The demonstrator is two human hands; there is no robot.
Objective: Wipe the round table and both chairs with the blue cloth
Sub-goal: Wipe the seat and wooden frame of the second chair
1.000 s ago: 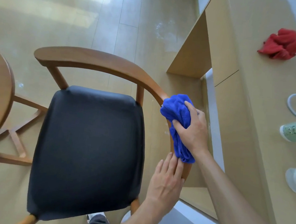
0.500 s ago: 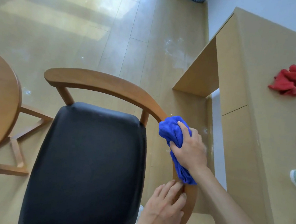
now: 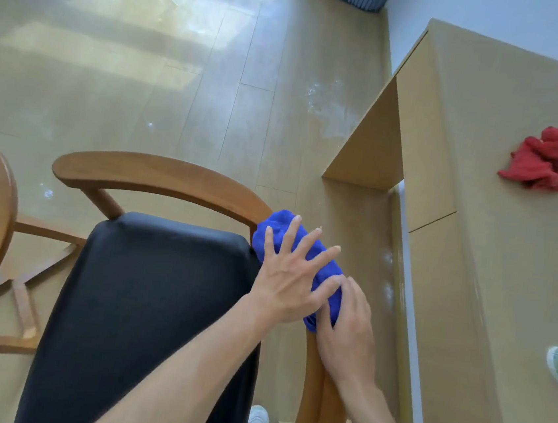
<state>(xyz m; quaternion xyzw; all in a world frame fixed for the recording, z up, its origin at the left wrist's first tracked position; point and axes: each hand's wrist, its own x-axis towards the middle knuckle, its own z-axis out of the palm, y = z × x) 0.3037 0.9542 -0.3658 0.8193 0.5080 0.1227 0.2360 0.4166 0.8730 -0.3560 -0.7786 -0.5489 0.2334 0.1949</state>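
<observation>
Left hand now covers blue cloth (fingers spread).

— What does the person wear on the arms?
— Nothing that shows: both forearms are bare to the frame's edge, no sleeves, and the left hand and right hand have no rings, watch or gloves.
— Nails?
— Short and plain.

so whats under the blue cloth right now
The blue cloth lies on the chair's curved wooden rail, which emerges at both ends. The stretch beneath is hidden. On top, the left hand lies spread and the right hand grips its near end.
</observation>
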